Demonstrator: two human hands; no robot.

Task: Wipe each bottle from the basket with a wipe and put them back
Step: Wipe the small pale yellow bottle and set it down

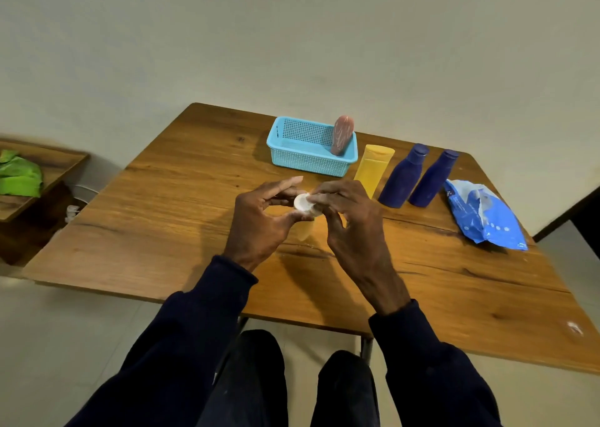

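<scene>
Wood-grained and glossy, the table (181,199) is set against a plain pale wall. Above its middle a pale yellow bottle (306,228) with a round white cap (302,202) is gripped by the left hand (263,219) and the right hand (350,222); its body is largely hidden, and whether a wipe is held cannot be told. Behind stands a perforated blue basket (305,163) holding a leaning pink bottle (342,135). Beside it stand a yellow bottle (373,170), two dark blue bottles (402,176) and a crumpled wipe pack (483,215).
</scene>
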